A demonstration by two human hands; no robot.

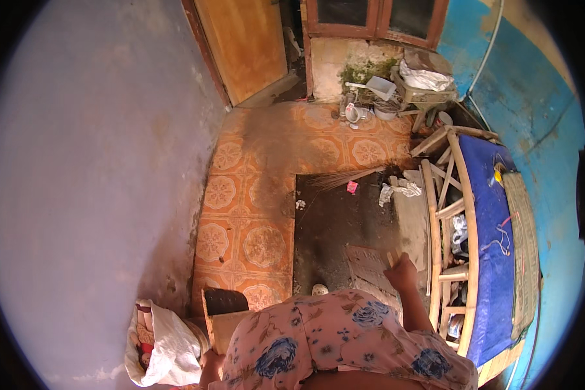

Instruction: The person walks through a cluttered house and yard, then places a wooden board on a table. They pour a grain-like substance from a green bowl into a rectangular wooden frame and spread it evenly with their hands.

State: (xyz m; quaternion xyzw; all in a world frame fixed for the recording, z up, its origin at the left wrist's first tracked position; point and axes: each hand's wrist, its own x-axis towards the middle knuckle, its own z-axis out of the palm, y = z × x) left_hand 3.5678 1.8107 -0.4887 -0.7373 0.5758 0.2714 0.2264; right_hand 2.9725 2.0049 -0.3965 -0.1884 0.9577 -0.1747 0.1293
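My right hand [403, 273] is closed around a short pale stick-like piece [391, 259], held above a worn wooden board [368, 265] on the dark floor. Its exact kind is too small to make out. At the lower left, my left hand [212, 361] is by a light-brown wooden box-like thing [231, 328] with a dark hollow top. Its fingers are mostly hidden, so any grip cannot be made out. Beside that hand stands a white sack [175, 354] with cloth and red items in it. A stick broom [351, 177] lies across the dark floor patch farther ahead.
A bamboo bench [471, 240] with a blue tarp [491, 260] runs along the right. Orange patterned tiles [240, 195] lie left of the dark bare floor [331, 221], with a pink wrapper [352, 187] on it. A small table [426, 96] and a wooden door [244, 49] stand at the back.
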